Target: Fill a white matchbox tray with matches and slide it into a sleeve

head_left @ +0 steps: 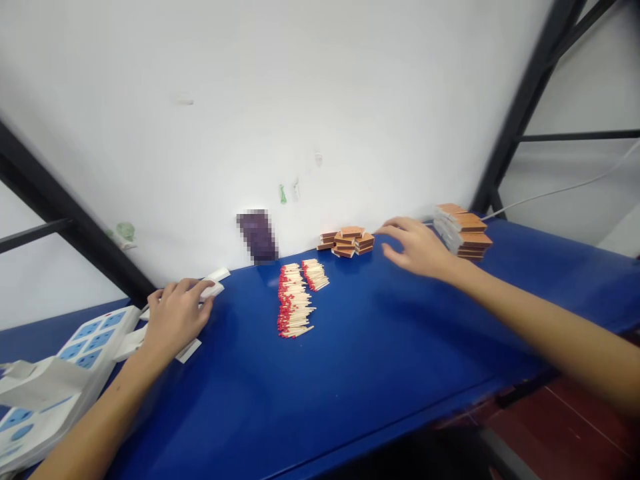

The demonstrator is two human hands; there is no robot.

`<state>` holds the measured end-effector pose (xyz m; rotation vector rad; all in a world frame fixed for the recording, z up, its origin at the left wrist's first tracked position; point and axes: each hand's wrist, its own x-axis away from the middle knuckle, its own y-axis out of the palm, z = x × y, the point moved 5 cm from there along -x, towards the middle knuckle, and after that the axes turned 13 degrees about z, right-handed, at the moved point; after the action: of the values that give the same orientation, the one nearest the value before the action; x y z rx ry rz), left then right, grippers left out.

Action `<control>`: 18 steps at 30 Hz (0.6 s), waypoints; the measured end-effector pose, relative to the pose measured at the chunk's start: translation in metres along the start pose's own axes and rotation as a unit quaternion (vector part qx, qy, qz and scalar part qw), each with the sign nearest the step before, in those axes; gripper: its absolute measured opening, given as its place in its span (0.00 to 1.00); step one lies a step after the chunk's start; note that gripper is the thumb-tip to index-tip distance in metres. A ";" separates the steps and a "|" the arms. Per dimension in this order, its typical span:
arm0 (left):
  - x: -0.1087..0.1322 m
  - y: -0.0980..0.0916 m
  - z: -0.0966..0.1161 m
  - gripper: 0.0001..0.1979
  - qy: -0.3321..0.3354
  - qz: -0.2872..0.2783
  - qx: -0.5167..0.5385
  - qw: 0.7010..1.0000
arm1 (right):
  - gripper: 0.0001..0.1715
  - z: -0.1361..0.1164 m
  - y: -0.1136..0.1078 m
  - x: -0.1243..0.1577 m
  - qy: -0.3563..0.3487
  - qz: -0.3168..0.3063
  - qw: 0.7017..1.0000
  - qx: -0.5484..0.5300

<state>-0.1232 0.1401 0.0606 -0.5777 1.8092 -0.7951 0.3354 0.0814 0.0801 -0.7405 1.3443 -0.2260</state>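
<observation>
My left hand (179,313) is at the left of the blue table, its thumb and fingers round a small white tray (213,289) among other white pieces. My right hand (417,247) hovers with fingers apart and nothing between them, just right of a small pile of brown matchboxes (350,241). Red-tipped matches lie in a large heap (296,303) and a smaller heap (315,275) between my hands.
A taller stack of matchboxes (467,233) stands behind my right wrist. White power strips (95,340) lie at the left. A blurred purple object (259,236) leans on the white wall (320,100). Dark metal posts rise at both sides.
</observation>
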 end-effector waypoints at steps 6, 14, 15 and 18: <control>0.000 -0.013 0.003 0.17 0.003 0.026 0.013 1.000 | 0.29 0.005 0.073 -0.029 0.035 -0.019 0.999 -0.007; 0.005 -0.032 0.041 0.14 0.107 0.071 0.128 0.983 | 0.23 0.010 0.082 -0.022 0.016 -0.020 1.000 0.006; 0.006 -0.040 0.052 0.14 0.122 0.085 0.179 0.973 | 0.23 0.006 0.077 -0.024 0.020 -0.005 1.000 -0.002; 0.013 -0.062 0.089 0.14 0.184 0.066 0.348 0.917 | 0.20 -0.016 0.062 -0.028 0.016 0.012 0.998 -0.063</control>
<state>-0.0431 0.0674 0.0765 0.1736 1.7035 -1.4305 0.2972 0.1377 0.0646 -0.8290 1.4063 -0.1338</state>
